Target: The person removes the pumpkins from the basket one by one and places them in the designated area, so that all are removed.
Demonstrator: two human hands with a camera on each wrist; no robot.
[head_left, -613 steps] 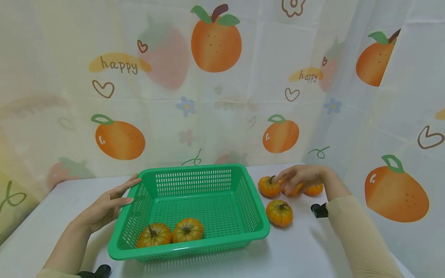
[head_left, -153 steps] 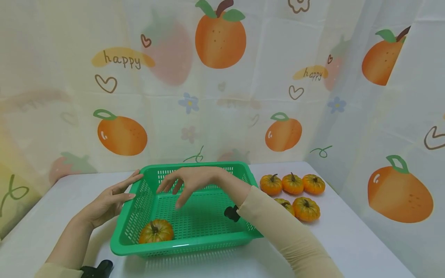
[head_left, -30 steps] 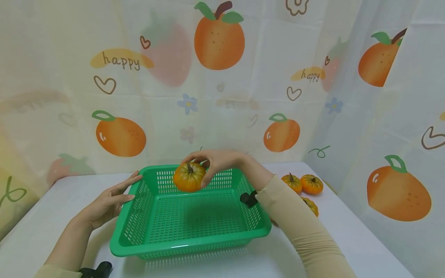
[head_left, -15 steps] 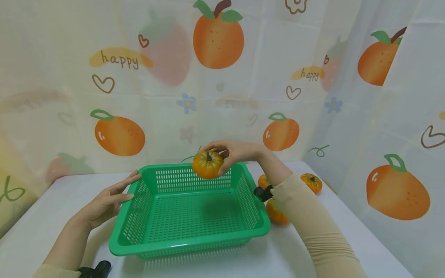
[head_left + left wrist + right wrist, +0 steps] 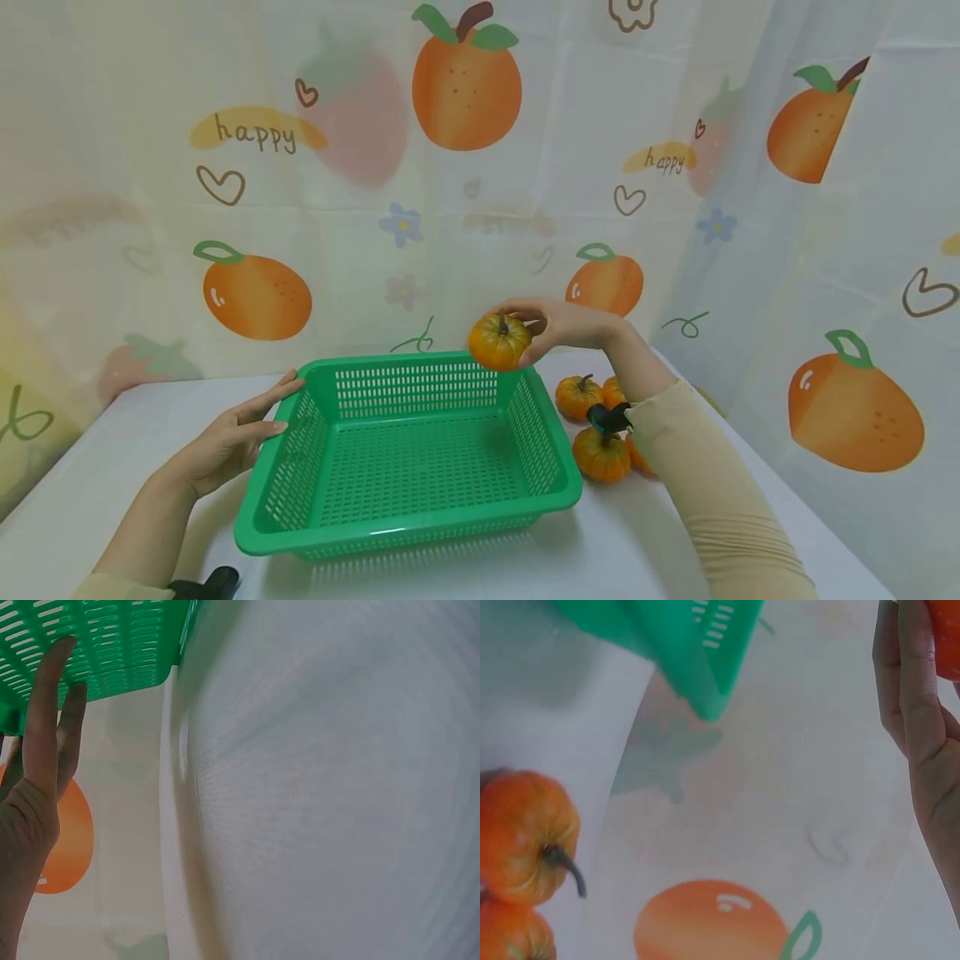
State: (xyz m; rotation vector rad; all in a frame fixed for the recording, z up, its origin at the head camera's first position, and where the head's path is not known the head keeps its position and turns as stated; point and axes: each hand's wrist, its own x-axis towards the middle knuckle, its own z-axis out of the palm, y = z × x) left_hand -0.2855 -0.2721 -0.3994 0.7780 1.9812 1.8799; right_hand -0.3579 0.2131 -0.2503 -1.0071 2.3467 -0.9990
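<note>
My right hand [image 5: 566,325] holds a small orange pumpkin [image 5: 498,343] with a short dark stem, raised above the back right corner of the green plastic basket [image 5: 405,527]. The right wrist view catches this hand [image 5: 930,735] at its edge, with only part of the held pumpkin [image 5: 946,637] showing. At the basket's left rim, my left hand [image 5: 225,446] rests with thumb and fingertips against it. In the left wrist view, straight fingers [image 5: 45,720] lie along the slotted outer wall of the basket [image 5: 124,637].
Right of the basket, several pumpkins stand on the white table, among them a back one [image 5: 576,397] and a front one [image 5: 602,458]. My right sleeve [image 5: 712,492] partly covers the group. A fruit-printed curtain [image 5: 352,275] hangs behind the table.
Over the last second the right hand has carried the pumpkin rightward and up from above the basket's middle. Pumpkins seen in the basket earlier are gone from it. The left hand has stayed put.
</note>
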